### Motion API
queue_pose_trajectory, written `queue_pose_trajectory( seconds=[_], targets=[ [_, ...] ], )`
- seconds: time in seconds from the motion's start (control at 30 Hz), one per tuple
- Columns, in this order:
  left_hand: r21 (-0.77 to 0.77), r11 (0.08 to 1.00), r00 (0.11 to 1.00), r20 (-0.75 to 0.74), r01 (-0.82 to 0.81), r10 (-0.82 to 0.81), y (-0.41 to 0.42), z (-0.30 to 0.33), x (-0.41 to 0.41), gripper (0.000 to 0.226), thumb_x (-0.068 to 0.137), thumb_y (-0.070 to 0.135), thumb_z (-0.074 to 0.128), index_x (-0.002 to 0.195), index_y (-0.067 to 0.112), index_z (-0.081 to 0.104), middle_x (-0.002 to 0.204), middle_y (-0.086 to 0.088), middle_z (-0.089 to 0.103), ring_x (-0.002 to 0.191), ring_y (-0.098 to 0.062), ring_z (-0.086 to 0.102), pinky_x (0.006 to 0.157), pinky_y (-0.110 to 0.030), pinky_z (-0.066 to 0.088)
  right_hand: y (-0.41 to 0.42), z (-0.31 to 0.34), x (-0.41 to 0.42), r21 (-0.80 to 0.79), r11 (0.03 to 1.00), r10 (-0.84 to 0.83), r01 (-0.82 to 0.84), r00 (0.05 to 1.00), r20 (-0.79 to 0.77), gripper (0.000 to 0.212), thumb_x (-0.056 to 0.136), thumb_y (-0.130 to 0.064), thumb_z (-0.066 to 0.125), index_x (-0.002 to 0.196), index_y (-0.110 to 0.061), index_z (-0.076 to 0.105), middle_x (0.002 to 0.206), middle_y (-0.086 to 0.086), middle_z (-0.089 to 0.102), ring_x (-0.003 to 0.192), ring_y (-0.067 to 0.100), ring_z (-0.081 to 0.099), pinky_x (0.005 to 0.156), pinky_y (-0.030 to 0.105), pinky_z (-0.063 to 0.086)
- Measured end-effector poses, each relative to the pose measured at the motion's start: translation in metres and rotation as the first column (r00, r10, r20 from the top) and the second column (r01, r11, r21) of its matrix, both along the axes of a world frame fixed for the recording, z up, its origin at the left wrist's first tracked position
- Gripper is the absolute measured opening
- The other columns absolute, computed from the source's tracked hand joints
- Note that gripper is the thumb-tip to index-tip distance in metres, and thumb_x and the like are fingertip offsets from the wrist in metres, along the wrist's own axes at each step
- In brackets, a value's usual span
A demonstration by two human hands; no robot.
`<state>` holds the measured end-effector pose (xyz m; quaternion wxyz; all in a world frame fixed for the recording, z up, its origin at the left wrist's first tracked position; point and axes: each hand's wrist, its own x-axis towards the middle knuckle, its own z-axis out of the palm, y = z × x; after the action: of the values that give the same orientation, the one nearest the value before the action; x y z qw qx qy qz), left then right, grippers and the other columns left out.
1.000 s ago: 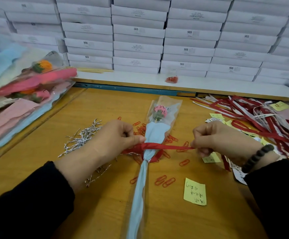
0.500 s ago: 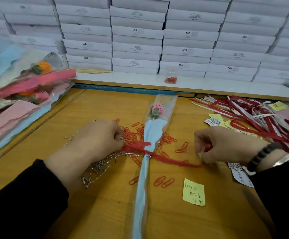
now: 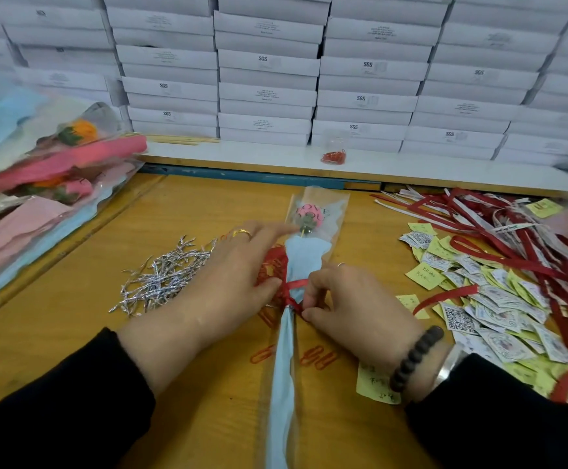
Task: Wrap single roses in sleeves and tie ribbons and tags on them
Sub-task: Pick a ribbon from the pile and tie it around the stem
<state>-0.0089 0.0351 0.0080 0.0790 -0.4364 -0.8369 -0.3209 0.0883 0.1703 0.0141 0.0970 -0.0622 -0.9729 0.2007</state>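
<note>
Pinching red ribbon (image 3: 297, 285) at sleeve (image 3: 304, 258) waist with right hand (image 3: 353, 306), left hand (image 3: 238, 269) lying flat, fingers straight, beside rose (image 3: 310, 214) (paper clips (image 3: 269, 319) underneath).

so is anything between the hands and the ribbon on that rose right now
Nothing visible. The right hand pinches the red ribbon at the knot on the blue sleeve; the left hand rests beside it, thumb at the ribbon.

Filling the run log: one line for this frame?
step: tying red ribbon | left hand: steadies sleeved rose | right hand: pinches ribbon | tag: not attached
</note>
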Motion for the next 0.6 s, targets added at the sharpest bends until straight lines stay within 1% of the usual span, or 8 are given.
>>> queue_pose_trajectory(
  seconds=[0.03,0.1,0.13,0.2,0.3,0.37,0.47,0.6],
  targets=[
    [0.060,0.998,0.998,-0.050,-0.020,0.023,0.0001,-0.0002,0.0016,0.063,0.081,0.006,0.064,0.134,0.031,0.040,0.128,0.003,0.044,0.118,-0.016,0.041,0.099,-0.028,0.032,0.0004,-0.0012,0.0002,0.001,1.000,-0.003,0.003,1.000,-0.001,0.006,0.084,-0.020,0.060,0.080,-0.023,0.061,0.087,-0.009,0.057,0.083,0.011,0.054,0.075,0.032,0.049],
    [0.127,0.992,0.982,-0.183,-0.025,0.048,0.0003,0.0004,0.0036,0.063,0.079,-0.002,0.060,0.133,0.026,0.043,0.131,0.002,0.045,0.119,-0.011,0.035,0.094,-0.018,0.022,0.0015,-0.0022,0.0002,-0.030,1.000,-0.007,0.007,1.000,0.001,0.005,0.084,-0.021,0.061,0.081,-0.024,0.058,0.085,-0.009,0.057,0.080,0.010,0.054,0.073,0.032,0.050],
    [0.112,0.994,0.970,-0.242,-0.005,0.032,0.0007,0.0009,0.0042,0.060,0.077,-0.006,0.059,0.129,0.023,0.049,0.130,0.002,0.049,0.119,-0.010,0.033,0.092,-0.017,0.020,0.0015,-0.0023,0.0002,-0.049,0.999,-0.007,0.007,1.000,0.004,0.007,0.083,-0.023,0.063,0.082,-0.025,0.057,0.084,-0.010,0.057,0.079,0.010,0.054,0.072,0.032,0.050],
    [-0.008,0.999,0.956,-0.292,0.037,-0.038,0.0014,0.0012,0.0047,0.050,0.077,-0.009,0.055,0.117,0.021,0.059,0.125,0.004,0.056,0.123,-0.012,0.034,0.093,-0.021,0.017,0.0018,-0.0034,-0.0002,-0.063,0.998,-0.010,0.012,1.000,0.020,0.010,0.082,-0.025,0.065,0.082,-0.025,0.055,0.083,-0.009,0.056,0.079,0.010,0.054,0.073,0.032,0.049],
    [-0.230,0.972,0.956,-0.270,0.047,-0.110,0.0007,-0.0039,0.0024,0.039,0.085,0.007,0.054,0.117,0.028,0.057,0.120,0.012,0.055,0.128,-0.012,0.031,0.099,-0.024,0.013,0.0033,-0.0036,-0.0009,-0.037,0.999,-0.027,0.027,0.999,0.026,0.010,0.085,-0.022,0.059,0.076,-0.023,0.056,0.082,-0.008,0.055,0.082,0.012,0.054,0.075,0.033,0.048],
    [-0.307,0.951,0.958,-0.259,0.038,-0.122,0.0000,-0.0043,0.0002,0.032,0.088,0.022,0.057,0.118,0.031,0.054,0.114,0.013,0.055,0.123,-0.012,0.033,0.099,-0.023,0.012,0.0039,-0.0023,-0.0006,-0.044,0.998,-0.039,0.040,0.999,0.017,0.009,0.086,-0.020,0.056,0.077,-0.020,0.057,0.083,-0.007,0.058,0.081,0.012,0.055,0.074,0.033,0.048],
    [-0.256,0.966,0.967,-0.235,0.035,-0.098,-0.0005,-0.0005,-0.0009,0.022,0.088,0.031,0.059,0.109,0.028,0.063,0.101,0.011,0.059,0.109,-0.011,0.044,0.094,-0.022,0.019,0.0044,0.0009,0.0003,-0.065,0.997,-0.050,0.050,0.999,-0.008,0.007,0.087,-0.019,0.054,0.080,-0.018,0.057,0.082,-0.005,0.059,0.079,0.013,0.055,0.072,0.034,0.049],
    [-0.137,0.987,0.996,-0.036,0.082,-0.088,-0.0032,0.0049,-0.0007,0.015,0.087,0.024,0.062,0.094,0.018,0.074,0.077,0.017,0.051,0.082,-0.011,0.054,0.077,-0.025,0.039,0.0086,0.0053,0.0017,-0.078,0.996,-0.040,0.039,0.999,-0.006,0.008,0.087,-0.018,0.055,0.079,-0.020,0.055,0.070,-0.008,0.052,0.066,0.006,0.048,0.062,0.027,0.043]
  ],
)
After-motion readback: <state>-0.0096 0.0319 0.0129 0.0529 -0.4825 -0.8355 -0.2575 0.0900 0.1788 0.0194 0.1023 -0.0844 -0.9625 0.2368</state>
